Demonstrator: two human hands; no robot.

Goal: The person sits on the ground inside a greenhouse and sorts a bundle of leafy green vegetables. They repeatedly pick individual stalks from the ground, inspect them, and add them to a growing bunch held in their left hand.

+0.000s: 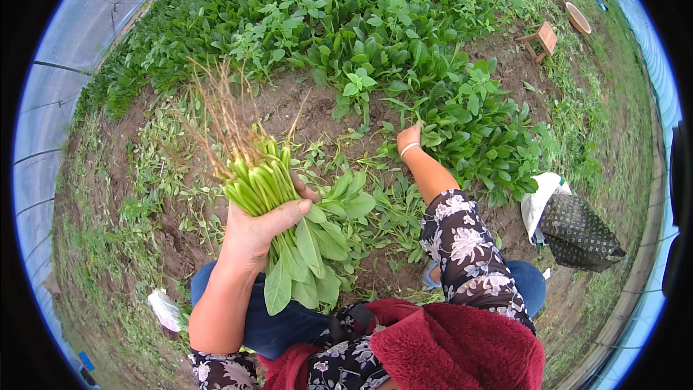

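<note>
A thick bunch of spinach-like leafy greens point(265, 179) is clasped in my left hand point(270, 222), thumb wrapped across the pale green stems. Its long brown roots point(222, 114) point up and away from me, while the broad leaves point(308, 249) hang down toward my lap. My right hand point(410, 138), with a white bangle at the wrist, reaches to the near edge of the standing leafy crop point(471, 124). Its fingers are partly hidden among leaves and stems there, so what they grip is unclear.
Dense greens point(325, 16) fill the far bed. Plucked leaves litter the soil point(379, 271) before me. At right are a small wooden stool point(541, 40), a shallow round basin point(578, 17) and a dark patterned bag point(579, 227). A white plastic packet point(164, 309) lies left; plastic greenhouse walls point(54, 92) curve around.
</note>
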